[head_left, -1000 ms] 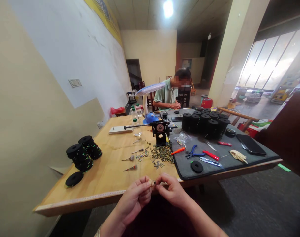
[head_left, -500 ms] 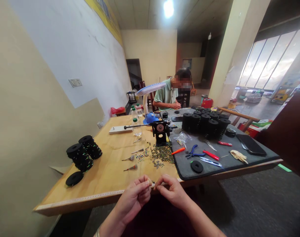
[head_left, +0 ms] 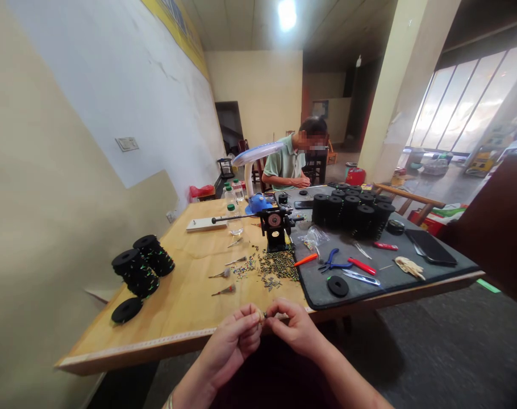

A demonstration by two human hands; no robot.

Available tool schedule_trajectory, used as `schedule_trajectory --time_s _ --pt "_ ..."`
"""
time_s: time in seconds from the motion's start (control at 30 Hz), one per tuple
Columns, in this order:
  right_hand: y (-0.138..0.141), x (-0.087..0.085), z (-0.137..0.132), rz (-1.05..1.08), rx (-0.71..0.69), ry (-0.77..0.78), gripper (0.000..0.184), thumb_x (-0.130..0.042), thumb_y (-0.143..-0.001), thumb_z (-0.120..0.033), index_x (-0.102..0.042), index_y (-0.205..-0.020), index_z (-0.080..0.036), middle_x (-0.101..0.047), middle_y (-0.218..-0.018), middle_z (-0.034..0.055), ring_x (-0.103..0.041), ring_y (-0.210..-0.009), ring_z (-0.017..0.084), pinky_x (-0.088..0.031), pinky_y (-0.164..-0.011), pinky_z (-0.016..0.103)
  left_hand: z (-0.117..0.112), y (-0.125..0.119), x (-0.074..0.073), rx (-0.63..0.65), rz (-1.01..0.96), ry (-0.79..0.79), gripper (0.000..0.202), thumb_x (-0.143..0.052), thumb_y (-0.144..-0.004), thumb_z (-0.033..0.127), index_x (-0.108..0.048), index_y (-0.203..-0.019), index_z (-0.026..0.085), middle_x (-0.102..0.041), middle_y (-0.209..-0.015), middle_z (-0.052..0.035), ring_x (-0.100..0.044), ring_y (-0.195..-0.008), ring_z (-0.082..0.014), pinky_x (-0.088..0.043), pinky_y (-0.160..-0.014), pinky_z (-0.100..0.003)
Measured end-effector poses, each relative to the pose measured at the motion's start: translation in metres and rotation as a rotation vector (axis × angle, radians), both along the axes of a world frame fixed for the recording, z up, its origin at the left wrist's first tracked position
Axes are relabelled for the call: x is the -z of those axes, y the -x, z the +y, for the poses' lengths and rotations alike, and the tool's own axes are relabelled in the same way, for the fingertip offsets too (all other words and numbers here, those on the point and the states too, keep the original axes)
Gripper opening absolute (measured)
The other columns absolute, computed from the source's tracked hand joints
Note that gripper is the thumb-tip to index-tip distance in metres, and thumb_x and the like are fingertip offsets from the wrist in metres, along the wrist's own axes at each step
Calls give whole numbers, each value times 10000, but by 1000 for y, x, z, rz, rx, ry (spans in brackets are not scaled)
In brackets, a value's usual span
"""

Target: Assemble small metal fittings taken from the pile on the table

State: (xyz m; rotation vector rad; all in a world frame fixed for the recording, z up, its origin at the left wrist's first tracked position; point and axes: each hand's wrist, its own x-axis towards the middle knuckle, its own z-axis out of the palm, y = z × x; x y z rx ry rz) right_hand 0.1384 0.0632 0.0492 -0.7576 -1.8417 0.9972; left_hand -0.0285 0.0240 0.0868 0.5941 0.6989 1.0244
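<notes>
My left hand [head_left: 236, 336] is closed in a pinch at the table's front edge, thumb against the curled fingers. What lies in that pinch is too small to make out. Facing it, my right hand [head_left: 296, 328] grips a tiny dark piece [head_left: 265, 314] between thumb and forefinger, right at the left fingertips. Beyond the hands lies a heap of small dark-and-yellow pieces [head_left: 279, 266], with tiny coloured beads [head_left: 246, 268] scattered beside it. Several small brush-like tufts [head_left: 226, 290] rest on the wood to the left.
A black winding device [head_left: 276, 230] and a blue-based lamp [head_left: 257, 203] stand mid-table. Black foam spools stand at left [head_left: 134, 272] and right [head_left: 364, 221]. The grey mat [head_left: 318, 298] carries blue pliers [head_left: 335, 260], tweezers [head_left: 361, 277] and a phone. A co-worker [head_left: 286, 165] sits opposite.
My right fingertips have moved in to the left and closed on the tiny dark piece beside my left fingertips. The left hand stays nearly still. The view has shifted slightly.
</notes>
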Motion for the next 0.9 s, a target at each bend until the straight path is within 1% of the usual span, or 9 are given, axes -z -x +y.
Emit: schedule_trajectory --time_s 0.13,0.3,0.4,0.53,0.63,0.8,0.9 --pt "0 4 -1 8 0 22 113 -547 -793 -241 -609 -722 -178 -593 -700 5 -542 -695 164 -401 -653 260 0 1 2 -12 -15 -3 286 -772 -680 249 -509 -662 136 -263 -499 101 -173 -445 -25 -136 -440 -177" --pt "-1 12 -3 45 -33 94 117 -563 -796 -233 -634 -726 -173 -636 -711 21 -574 -698 171 -428 -663 266 -1 2 3 -11 -4 6 293 -780 -668 249 -509 -659 138 -246 -485 107 -177 -441 -26 -138 -438 -176" --pt "-2 13 -3 46 -34 108 115 -571 -795 -232 -652 -741 -171 -653 -722 27 -585 -700 174 -439 -671 271 -1 2 3 -1 -3 18 311 -789 -657 257 -500 -653 141 -250 -480 108 -173 -439 -25 -137 -436 -176" --pt "-3 8 -2 47 -56 95 131 -587 -819 -261 -676 -857 -173 -675 -805 39 -605 -769 190 -450 -716 284 0 1 3 4 0 23 309 -790 -658 254 -505 -670 137 -274 -496 102 -173 -443 -23 -134 -435 -173" --pt "-2 4 -2 48 -56 100 165 -610 -821 -290 -665 -925 -175 -670 -836 37 -600 -788 191 -448 -715 277 0 1 4 12 -7 29 302 -783 -669 250 -503 -672 136 -263 -499 104 -165 -444 -22 -137 -436 -171" --pt "1 1 2 26 -13 69 142 -589 -814 -299 -625 -761 -173 -607 -719 4 -547 -695 160 -399 -651 252 0 0 4 21 -11 34 319 -787 -662 257 -489 -657 143 -244 -485 110 -169 -440 -24 -140 -433 -169" --pt "1 3 3 12 0 53 170 -564 -827 -308 -594 -727 -175 -573 -694 -3 -519 -679 154 -380 -635 247 0 -1 4 18 -24 39 320 -787 -660 251 -486 -651 143 -245 -486 110 -169 -437 -23 -138 -431 -169"
